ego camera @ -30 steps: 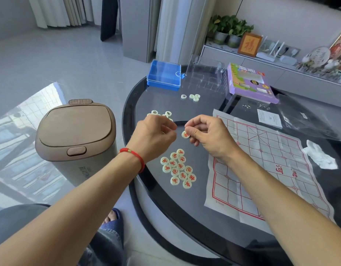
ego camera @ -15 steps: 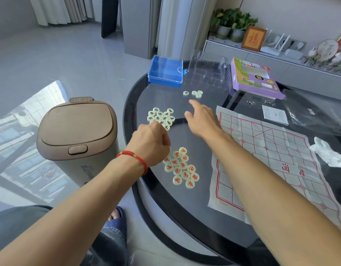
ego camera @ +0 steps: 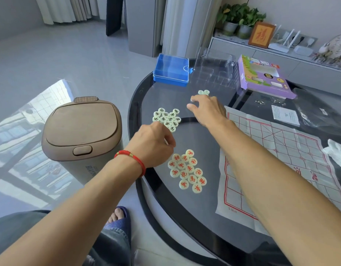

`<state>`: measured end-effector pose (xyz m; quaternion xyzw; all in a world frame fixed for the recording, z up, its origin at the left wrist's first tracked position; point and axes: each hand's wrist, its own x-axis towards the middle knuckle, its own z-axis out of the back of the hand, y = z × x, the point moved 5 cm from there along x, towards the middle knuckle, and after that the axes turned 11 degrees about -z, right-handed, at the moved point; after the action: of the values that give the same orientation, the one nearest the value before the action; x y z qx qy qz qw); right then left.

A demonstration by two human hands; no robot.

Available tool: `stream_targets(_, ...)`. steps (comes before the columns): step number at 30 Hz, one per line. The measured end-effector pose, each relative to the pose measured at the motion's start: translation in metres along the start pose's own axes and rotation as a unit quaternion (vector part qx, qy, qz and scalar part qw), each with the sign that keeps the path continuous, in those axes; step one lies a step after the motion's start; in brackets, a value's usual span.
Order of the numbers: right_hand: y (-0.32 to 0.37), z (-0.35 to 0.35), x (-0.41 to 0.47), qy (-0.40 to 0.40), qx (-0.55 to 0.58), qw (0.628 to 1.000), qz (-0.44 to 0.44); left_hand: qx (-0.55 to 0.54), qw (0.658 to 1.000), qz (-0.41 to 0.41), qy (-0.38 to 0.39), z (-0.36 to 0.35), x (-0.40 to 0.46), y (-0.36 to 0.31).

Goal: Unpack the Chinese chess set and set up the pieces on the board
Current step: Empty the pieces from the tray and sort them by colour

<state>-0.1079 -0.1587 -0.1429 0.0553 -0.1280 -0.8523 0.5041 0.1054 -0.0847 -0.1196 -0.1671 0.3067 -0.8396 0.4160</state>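
The paper board (ego camera: 281, 160) with red lines lies flat on the right of the black glass table (ego camera: 139, 104). A cluster of red-lettered pieces (ego camera: 187, 169) sits left of the board. A cluster of green-lettered pieces (ego camera: 166, 119) lies further back. A few pale pieces (ego camera: 203, 92) lie beyond them. My left hand (ego camera: 154, 143) hovers between the two clusters with its fingers curled, and nothing shows in it. My right hand (ego camera: 206, 110) stretches toward the few pale pieces, fingers loosely spread just short of them.
At the back of the table stand a blue plastic case (ego camera: 171, 71), a clear tray (ego camera: 213, 73) and a purple carton (ego camera: 261, 77). A paper slip (ego camera: 285, 114), a plastic bag (ego camera: 319, 112) and a white tissue (ego camera: 336, 152) lie right. A brown bin (ego camera: 79, 131) stands left.
My right hand let go of the red piece it pinched and reached forward to the far pieces. My left hand dropped toward the red cluster, which gained a piece, then lifted slightly.
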Motion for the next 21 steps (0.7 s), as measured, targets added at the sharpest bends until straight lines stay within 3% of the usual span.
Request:
stream_targets(6, -0.018, 0.015, -0.041, -0.014, 0.094, 0.989, 0.112, -0.005, 0.996, 0.027, -0.088, 0.016, 0.001, 0.000)
stream_targets(11, 0.001, 0.035, -0.087, 0.028, 0.198, 0.963, 0.182, -0.114, 0.984, 0.054, -0.127, 0.013, 0.000, 0.005)
stream_targets(15, 0.026, 0.041, -0.117, 0.038, 0.234, 0.937, 0.257, -0.340, 0.926, 0.120, -0.110, 0.006, 0.000, 0.013)
stream_targets(21, 0.037, 0.038, -0.124, 0.073, 0.233, 0.925, 0.290, -0.408, 0.897, 0.164, -0.043, 0.002, 0.001, 0.022)
